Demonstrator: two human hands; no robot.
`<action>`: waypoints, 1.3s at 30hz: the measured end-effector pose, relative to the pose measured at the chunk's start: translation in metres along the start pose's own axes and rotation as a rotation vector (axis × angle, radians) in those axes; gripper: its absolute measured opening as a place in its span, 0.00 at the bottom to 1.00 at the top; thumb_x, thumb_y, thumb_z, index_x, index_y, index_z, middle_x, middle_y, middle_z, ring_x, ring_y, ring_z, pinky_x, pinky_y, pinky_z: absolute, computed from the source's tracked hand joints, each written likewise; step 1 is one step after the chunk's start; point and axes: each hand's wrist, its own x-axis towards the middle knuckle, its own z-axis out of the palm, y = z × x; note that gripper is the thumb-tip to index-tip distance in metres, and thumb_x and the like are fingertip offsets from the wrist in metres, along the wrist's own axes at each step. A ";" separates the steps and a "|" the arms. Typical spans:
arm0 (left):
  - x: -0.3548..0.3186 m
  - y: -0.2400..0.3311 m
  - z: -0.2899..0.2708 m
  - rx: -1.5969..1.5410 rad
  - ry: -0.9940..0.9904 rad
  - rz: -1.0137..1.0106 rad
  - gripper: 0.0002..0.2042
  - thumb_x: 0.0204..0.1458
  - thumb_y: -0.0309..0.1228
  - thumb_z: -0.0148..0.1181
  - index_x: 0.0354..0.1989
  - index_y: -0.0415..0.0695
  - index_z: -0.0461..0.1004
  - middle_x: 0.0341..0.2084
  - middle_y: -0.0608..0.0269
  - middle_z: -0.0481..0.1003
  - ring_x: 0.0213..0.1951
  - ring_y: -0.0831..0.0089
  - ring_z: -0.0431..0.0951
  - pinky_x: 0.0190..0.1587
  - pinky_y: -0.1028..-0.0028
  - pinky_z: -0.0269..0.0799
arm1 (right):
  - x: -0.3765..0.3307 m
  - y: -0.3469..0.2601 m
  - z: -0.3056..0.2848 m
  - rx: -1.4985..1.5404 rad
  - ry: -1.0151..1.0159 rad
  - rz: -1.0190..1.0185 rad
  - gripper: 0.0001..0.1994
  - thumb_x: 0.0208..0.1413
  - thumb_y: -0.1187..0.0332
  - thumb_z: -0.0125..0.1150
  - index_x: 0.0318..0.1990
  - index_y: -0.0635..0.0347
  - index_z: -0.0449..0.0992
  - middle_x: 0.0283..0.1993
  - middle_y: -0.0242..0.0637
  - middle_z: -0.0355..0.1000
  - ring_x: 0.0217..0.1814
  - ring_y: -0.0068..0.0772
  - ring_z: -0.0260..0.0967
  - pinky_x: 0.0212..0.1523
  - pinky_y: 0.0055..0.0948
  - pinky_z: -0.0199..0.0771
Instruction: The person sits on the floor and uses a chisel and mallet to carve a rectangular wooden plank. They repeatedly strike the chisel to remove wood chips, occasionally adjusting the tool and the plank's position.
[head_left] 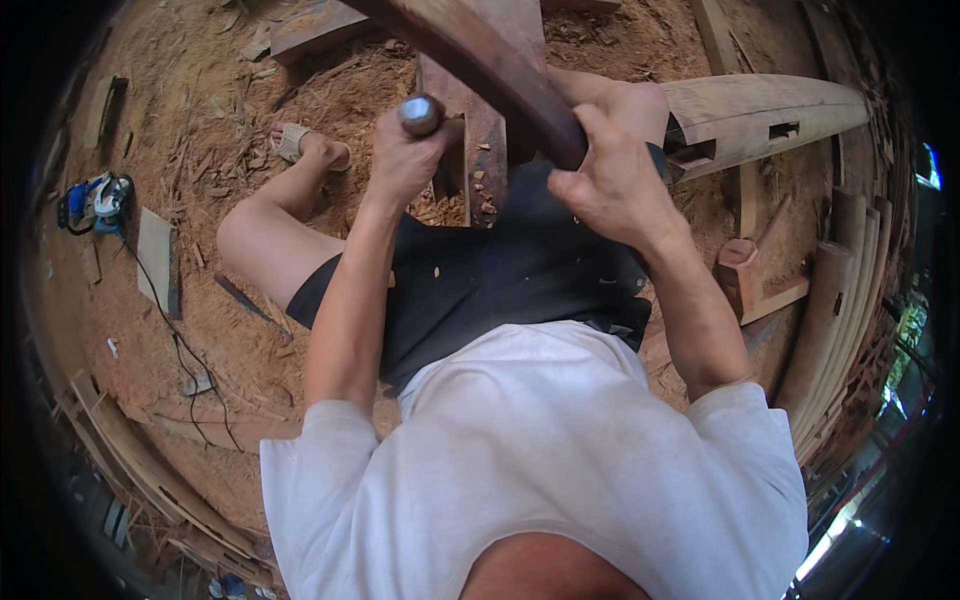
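Note:
My left hand is closed around an upright chisel. Its round metal-capped end faces up, while the blade is hidden below the fist. My right hand grips the near end of a thick dark wooden bar, which slants up and away to the left, past the top of the view. Between my spread legs lies a reddish timber with loose chips on it. The chisel stands at this timber's left side; whether its tip touches the wood cannot be seen.
Wood chips and sawdust cover the ground. A blue power tool with a black cord lies at the left, near a flat board. On the right are a rounded pale timber with slots, a reddish block and stacked long timbers.

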 end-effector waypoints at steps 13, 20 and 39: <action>0.016 -0.034 0.008 -0.015 -0.084 0.145 0.07 0.49 0.26 0.69 0.35 0.41 0.79 0.27 0.70 0.80 0.32 0.80 0.78 0.40 0.75 0.75 | 0.026 -0.015 0.015 -0.204 -0.099 -0.080 0.19 0.48 0.69 0.67 0.44 0.67 0.67 0.33 0.61 0.78 0.41 0.66 0.78 0.49 0.58 0.77; 0.011 -0.044 0.004 0.034 -0.033 0.018 0.08 0.50 0.23 0.67 0.40 0.40 0.79 0.31 0.70 0.80 0.36 0.82 0.78 0.42 0.76 0.75 | 0.030 -0.013 0.018 -0.151 -0.157 -0.069 0.17 0.47 0.70 0.66 0.42 0.67 0.68 0.30 0.59 0.78 0.39 0.66 0.78 0.45 0.54 0.78; 0.043 -0.046 -0.004 -0.011 -0.132 -0.008 0.06 0.51 0.25 0.69 0.31 0.41 0.76 0.26 0.74 0.76 0.31 0.82 0.74 0.38 0.74 0.73 | 0.042 -0.024 -0.005 -0.238 0.132 -0.177 0.22 0.46 0.70 0.68 0.49 0.65 0.69 0.30 0.55 0.78 0.37 0.56 0.81 0.39 0.49 0.77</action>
